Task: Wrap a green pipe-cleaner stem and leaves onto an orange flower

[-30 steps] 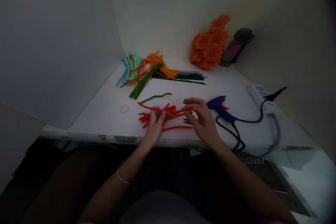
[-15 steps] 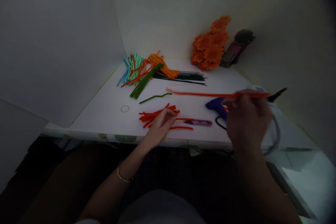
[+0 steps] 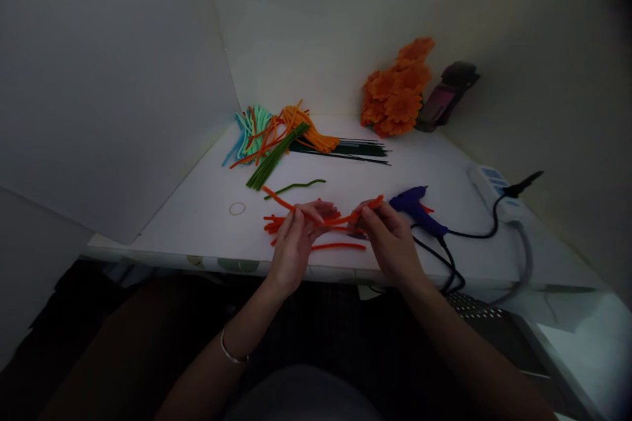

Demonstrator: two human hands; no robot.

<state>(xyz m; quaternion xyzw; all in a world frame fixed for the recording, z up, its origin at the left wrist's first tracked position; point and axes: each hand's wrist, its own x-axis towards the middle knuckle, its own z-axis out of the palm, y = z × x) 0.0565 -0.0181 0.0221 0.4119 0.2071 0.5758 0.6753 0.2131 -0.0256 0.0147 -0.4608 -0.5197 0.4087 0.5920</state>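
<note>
Orange and fuzzy, the long pipe cleaner [image 3: 323, 210] stretches across the lower middle of the frame, held up just above the desk [image 3: 207, 210] between our two hands. Our left hand [image 3: 292, 247] pinches it near its left part, fingers closed on it, and our right hand [image 3: 388, 237] grips it near the right end, fingers likewise closed on it. Beneath it lies a small heap of short orange pieces [image 3: 276, 223], partly hidden by our fingers. Just right of our right hand rests a blue glue gun [image 3: 415, 207] with its black cord [image 3: 444, 256] trailing toward the lower right. A bent green pipe cleaner [image 3: 295, 187] and a small ring [image 3: 237, 208] lie a little further up and left. Higher still, left of centre, sits a mixed bundle of pipe cleaners [image 3: 276, 135], with dark wire stems [image 3: 360, 150] beside it. Orange flowers [image 3: 395, 92] lean against the wall at upper right.
</note>
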